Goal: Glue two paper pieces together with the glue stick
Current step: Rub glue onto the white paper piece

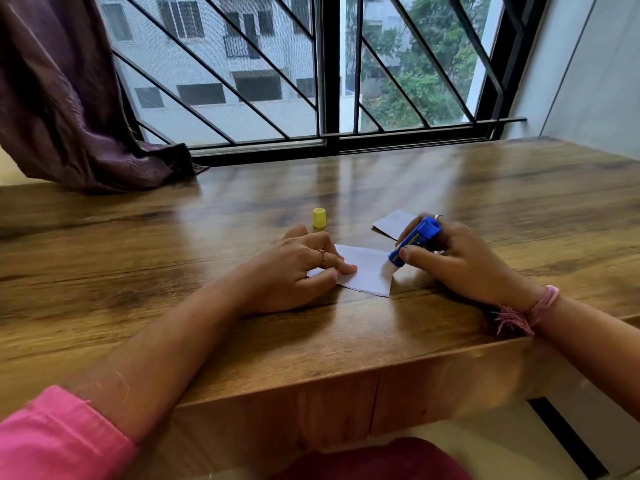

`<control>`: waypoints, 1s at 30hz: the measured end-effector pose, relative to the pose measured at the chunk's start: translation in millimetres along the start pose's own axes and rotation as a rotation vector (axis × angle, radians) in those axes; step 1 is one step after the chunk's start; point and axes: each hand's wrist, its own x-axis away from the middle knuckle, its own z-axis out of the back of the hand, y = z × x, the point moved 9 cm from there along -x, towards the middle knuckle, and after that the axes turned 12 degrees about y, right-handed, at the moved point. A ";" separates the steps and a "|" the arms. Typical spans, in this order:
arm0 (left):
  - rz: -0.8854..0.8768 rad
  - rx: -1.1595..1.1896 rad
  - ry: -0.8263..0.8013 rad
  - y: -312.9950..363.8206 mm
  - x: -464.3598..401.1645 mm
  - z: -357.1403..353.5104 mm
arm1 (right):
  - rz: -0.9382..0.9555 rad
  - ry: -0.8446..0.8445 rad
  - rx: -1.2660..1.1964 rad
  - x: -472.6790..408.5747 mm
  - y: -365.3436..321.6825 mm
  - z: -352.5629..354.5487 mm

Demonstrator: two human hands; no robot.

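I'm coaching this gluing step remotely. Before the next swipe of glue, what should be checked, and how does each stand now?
1. Yellow cap off, set aside on the table: ok.
2. Left hand pins the near paper: ok.
3. Right hand grips the glue stick: ok.
4. Stick's tip at the paper's right edge: ok.
5. Glue actually laid down: cannot tell.
6. Second paper within reach: ok.

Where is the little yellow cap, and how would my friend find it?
Start at the big wooden table under the window. Look just beyond the left hand, which presses on a white paper. There the yellow cap stands upright by itself, touching nothing. It is the only yellow thing; the glue stick in the right hand is blue.
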 end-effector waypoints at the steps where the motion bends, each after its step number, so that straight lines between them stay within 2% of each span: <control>1: -0.001 -0.006 0.001 -0.1 0.1 0.4 | -0.031 0.033 -0.058 -1.6 2.6 2.9; 4: 0.002 -0.025 0.003 1.2 0.6 0.7 | -0.217 0.191 -0.333 -5.6 20.4 17.1; 6: -0.001 -0.032 0.006 4.0 1.0 0.9 | -0.333 0.227 -0.464 -4.3 30.8 20.1; 11: -0.028 -0.066 0.042 11.6 0.6 4.5 | -0.380 0.209 -0.506 -1.4 33.0 18.2; 17: -0.037 0.038 0.212 12.6 -0.5 30.1 | -0.402 0.203 -0.538 -0.7 33.5 15.8; 24: -0.122 0.059 -0.017 17.6 4.8 15.0 | -0.408 0.180 -0.555 -1.4 34.2 13.2; 27: -0.130 0.060 -0.047 20.3 5.6 12.5 | -0.410 0.176 -0.587 -0.7 33.9 12.0; 30: -0.056 0.027 -0.049 16.6 5.0 8.4 | -0.411 0.173 -0.582 -0.5 34.4 11.2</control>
